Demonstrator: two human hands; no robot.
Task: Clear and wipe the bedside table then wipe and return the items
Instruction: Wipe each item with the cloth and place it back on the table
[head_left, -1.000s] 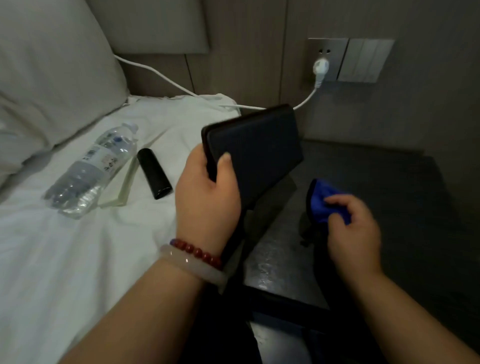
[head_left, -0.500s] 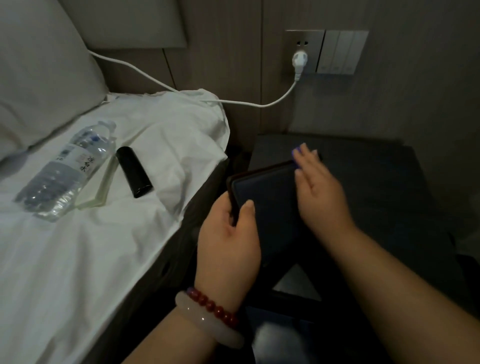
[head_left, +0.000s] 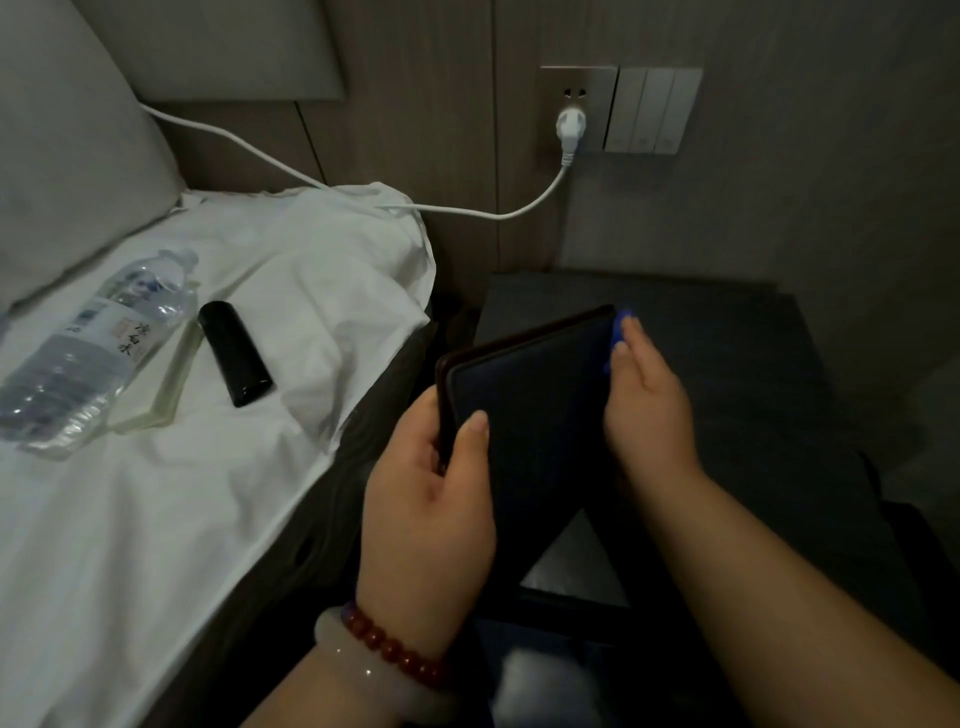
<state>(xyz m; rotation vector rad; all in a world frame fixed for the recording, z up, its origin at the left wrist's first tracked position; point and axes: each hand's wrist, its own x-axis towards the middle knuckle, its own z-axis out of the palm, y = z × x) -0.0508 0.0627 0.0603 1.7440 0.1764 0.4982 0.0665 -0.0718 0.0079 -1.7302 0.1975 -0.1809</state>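
- Two hands in shot, both on one dark folder (head_left: 530, 405). It is held tilted over the left side of the bedside table (head_left: 727, 332); I can't tell if its lower edge touches the top.
- Table top is dark and a bit glossy, and it backs onto a wood-panel wall. Its left edge runs just beside the bed.
- On the wall behind I see a socket plate (head_left: 576, 85) with a white plug (head_left: 570, 124) in it and a switch panel (head_left: 654, 109) touching its right side.
- White cable (head_left: 311, 182) runs from the plug, left over the far corner of the white sheet (head_left: 208, 519), and up behind the grey pillow (head_left: 67, 156).
- Sheet is rumpled at the corner nearest the table.
- On the sheet, well apart from the table, a water bottle (head_left: 98, 348) lies on its side near the pillow. A pale flat pad (head_left: 166, 400) sits partly under it, and a black cylinder (head_left: 236, 361) lies just beside the pad.
- Left hand (head_left: 431, 499) grips the folder's lower-left corner, thumb on the front face and fingers curled behind. A red bead bracelet (head_left: 400, 654) and a pale bangle (head_left: 363, 686) are on that wrist.
- Right hand (head_left: 649, 410) has its fingers straight and together, pressing a blue cloth (head_left: 622, 318) against the folder's right edge near the top corner. Only a scrap of cloth shows past the fingertips.
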